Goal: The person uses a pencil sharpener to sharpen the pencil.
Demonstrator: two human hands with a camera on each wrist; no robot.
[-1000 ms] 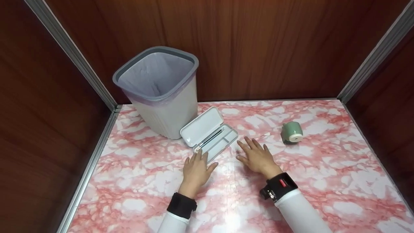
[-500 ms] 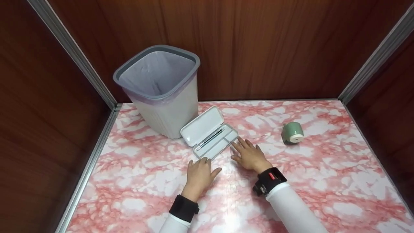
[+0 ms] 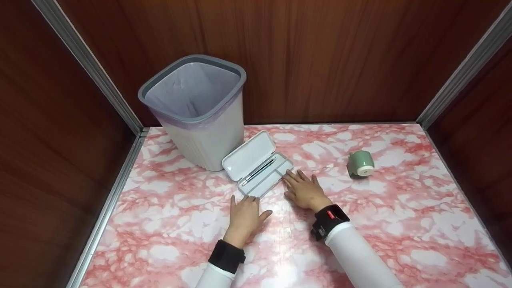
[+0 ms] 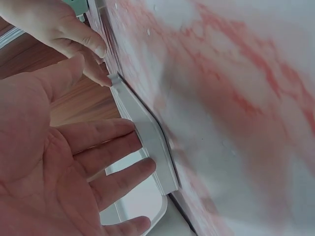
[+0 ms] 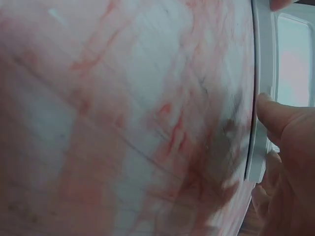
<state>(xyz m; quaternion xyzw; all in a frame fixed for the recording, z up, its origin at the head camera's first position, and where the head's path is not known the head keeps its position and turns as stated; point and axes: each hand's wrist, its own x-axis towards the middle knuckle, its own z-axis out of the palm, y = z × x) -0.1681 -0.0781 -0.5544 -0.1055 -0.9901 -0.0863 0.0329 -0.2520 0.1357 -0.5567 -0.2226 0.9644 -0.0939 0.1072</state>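
Note:
An off-white pencil case (image 3: pixel 265 185) lies with its lid (image 3: pixel 249 156) raised, and a pencil or pen (image 3: pixel 259 171) rests in its back compartment. My left hand (image 3: pixel 245 216) is at the front left of the case, thumb spread away. In the left wrist view the extended fingers (image 4: pixel 113 135) touch the case's front wall (image 4: pixel 147 132). My right hand (image 3: pixel 306 193) is at the right end, fingertips against the rim. The right wrist view shows its thumb (image 5: pixel 275 113) on the front wall; the other fingers are partly hidden.
A tall bin (image 3: pixel 214 140) with a liner and grey rim stands just behind and left of the case. A small green mug-like object (image 3: pixel 362 160) lies on the right of the red-and-white marbled table (image 3: pixel 400 224). Dark wood-grain panels (image 3: pixel 320 60) enclose the sides and back.
My right hand has moved left onto the case's right end. The left hand has drawn back from inside the case to its front edge. The case has hardly moved.

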